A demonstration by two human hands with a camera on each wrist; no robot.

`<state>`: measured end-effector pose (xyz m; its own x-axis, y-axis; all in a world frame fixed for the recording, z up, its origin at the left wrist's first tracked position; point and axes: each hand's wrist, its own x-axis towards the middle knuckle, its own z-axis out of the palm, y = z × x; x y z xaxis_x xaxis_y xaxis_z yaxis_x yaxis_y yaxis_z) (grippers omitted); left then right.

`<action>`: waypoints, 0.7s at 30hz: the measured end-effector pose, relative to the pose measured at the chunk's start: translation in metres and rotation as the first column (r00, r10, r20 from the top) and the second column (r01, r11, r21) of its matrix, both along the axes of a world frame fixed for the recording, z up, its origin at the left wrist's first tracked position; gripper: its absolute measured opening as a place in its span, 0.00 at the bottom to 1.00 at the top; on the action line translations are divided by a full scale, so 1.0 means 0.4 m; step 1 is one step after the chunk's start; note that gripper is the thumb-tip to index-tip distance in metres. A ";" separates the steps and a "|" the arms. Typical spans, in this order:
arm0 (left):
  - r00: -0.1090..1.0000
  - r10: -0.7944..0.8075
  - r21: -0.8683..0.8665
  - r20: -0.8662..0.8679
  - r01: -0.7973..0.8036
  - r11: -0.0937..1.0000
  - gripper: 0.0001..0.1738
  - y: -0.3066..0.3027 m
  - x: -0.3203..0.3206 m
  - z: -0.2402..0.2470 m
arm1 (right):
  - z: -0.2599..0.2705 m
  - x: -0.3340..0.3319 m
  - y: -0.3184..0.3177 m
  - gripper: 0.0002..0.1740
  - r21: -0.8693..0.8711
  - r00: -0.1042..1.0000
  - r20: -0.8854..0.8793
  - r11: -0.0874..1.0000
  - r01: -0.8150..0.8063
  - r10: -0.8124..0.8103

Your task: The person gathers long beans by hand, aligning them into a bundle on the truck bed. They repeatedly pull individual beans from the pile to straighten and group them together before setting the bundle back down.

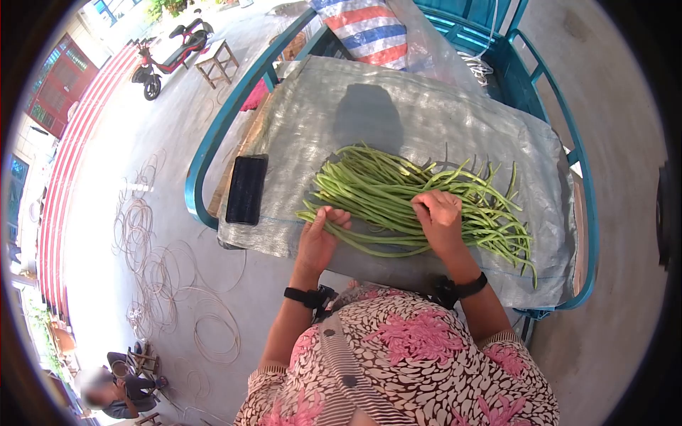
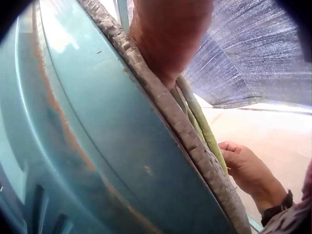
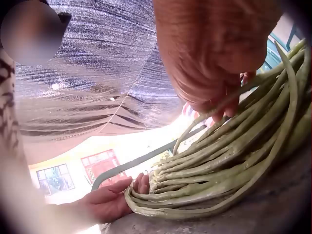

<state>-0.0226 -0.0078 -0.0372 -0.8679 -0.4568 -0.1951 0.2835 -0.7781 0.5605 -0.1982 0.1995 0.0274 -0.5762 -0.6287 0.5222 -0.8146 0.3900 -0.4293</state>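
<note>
A heap of green yardlong beans lies lengthwise on a grey woven sheet. My left hand is at the near left end of the heap, thumb and fingers curled round the ends of a few beans. In the right wrist view, that left hand sits low beside the bean tips. Over the right half of the heap, my right hand has its fingers bent and pinches a bean. Seen from the right wrist, the right hand hangs above the beans, a single bean at its fingertips.
A black phone lies on the sheet to the left. Blue-green rails edge the cart bed. A striped bag stands behind. Coiled wire covers ground at left, near a scooter, a stool and a seated person.
</note>
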 end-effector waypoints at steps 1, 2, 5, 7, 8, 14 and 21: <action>1.000 0.000 0.004 0.002 0.000 1.000 0.13 -0.002 0.000 -0.005 | 0.000 0.001 0.000 0.06 -0.060 0.999 0.042 0.998 0.000 0.002; 1.000 -0.001 0.008 0.005 0.001 1.000 0.13 -0.002 0.000 -0.011 | -0.003 0.003 0.002 0.06 -0.120 0.996 0.085 0.993 0.004 0.006; 1.000 -0.014 -0.007 0.016 0.014 1.000 0.16 0.001 -0.006 -0.001 | 0.019 0.027 -0.002 0.04 -0.234 0.988 0.107 0.969 -0.080 0.108; 1.000 -0.026 -0.027 0.011 0.027 0.999 0.18 0.003 -0.005 0.004 | 0.026 0.045 0.003 0.04 -0.172 0.977 0.126 0.974 -0.149 0.172; 0.999 -0.032 -0.039 0.001 0.032 0.999 0.20 0.004 -0.006 0.004 | 0.026 0.056 0.003 0.04 -0.123 0.967 0.148 0.974 -0.190 0.207; 0.983 -0.094 -0.018 -0.156 0.092 0.996 0.25 -0.003 0.006 -0.021 | -0.025 0.087 0.000 0.05 0.001 0.935 0.199 0.954 -0.300 0.294; 0.976 -0.109 0.045 -0.191 0.120 0.992 0.21 -0.009 0.012 -0.016 | -0.032 0.088 -0.011 0.05 0.009 0.931 0.220 0.953 -0.302 0.292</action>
